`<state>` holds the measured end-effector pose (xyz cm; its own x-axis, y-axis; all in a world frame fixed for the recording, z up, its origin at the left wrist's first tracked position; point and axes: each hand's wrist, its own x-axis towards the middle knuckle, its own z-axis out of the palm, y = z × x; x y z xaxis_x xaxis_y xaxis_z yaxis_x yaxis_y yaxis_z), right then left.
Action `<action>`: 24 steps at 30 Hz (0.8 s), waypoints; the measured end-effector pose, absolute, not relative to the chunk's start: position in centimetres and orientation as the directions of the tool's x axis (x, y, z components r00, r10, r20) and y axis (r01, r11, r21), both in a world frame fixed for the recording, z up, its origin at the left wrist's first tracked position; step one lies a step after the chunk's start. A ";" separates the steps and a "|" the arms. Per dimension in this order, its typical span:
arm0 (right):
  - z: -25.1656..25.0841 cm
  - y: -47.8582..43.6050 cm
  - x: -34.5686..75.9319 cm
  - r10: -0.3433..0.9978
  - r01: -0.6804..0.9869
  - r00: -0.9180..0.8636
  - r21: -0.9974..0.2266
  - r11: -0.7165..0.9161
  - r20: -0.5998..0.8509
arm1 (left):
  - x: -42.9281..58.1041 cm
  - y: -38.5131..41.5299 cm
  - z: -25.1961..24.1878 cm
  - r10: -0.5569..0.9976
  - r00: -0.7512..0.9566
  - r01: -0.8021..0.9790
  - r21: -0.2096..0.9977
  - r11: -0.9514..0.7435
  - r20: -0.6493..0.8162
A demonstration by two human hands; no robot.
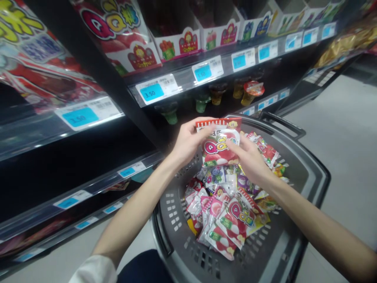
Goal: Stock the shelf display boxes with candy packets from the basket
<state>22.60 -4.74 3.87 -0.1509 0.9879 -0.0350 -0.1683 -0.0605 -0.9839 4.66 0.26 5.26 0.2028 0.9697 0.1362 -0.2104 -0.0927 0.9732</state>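
Between my two hands is a red and white packet of QQ gummy candy [219, 151], its printed front facing me. My left hand [191, 139] pinches its left side, thumb across the upper front. On the other side my right hand [251, 157] grips the right edge, thumb lying on the front. Directly below stands a grey plastic shopping basket [294, 220] with slotted walls. Many small candy packets [238, 216] lie heaped in it, red, pink, purple and yellow. Part of the heap is hidden under the held packet and my right hand.
Black store shelves [141, 165] run along the left with blue and white price tags [156, 92]. Open display boxes [179, 43] line the upper shelf. Several jelly cups [251, 92] sit below it. The basket's handle [285, 125] sticks out at the far side. Pale floor [344, 118] shows at right.
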 end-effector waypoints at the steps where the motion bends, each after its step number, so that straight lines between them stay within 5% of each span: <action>1: 3.9 -4.8 22.6 0.987 -0.154 -0.152 -0.986 -0.064 -0.040 | 4.8 0.2 5.0 0.972 0.195 -0.202 0.975 -0.091 0.131; 7: 3.8 -4.8 22.4 0.993 0.045 -0.090 -0.996 0.074 0.070 | 5.9 -0.8 4.4 0.986 0.150 -0.158 0.986 -0.051 0.074; 18: 3.0 -4.6 22.8 0.949 0.237 0.029 -0.925 0.298 0.313 | 6.1 -1.1 4.7 0.930 0.222 -0.015 0.955 -0.297 0.293; 24: 3.0 -4.5 23.0 0.934 0.295 0.003 -0.893 0.340 0.357 | 6.2 -1.1 4.2 0.947 0.265 -0.059 0.983 -0.173 0.183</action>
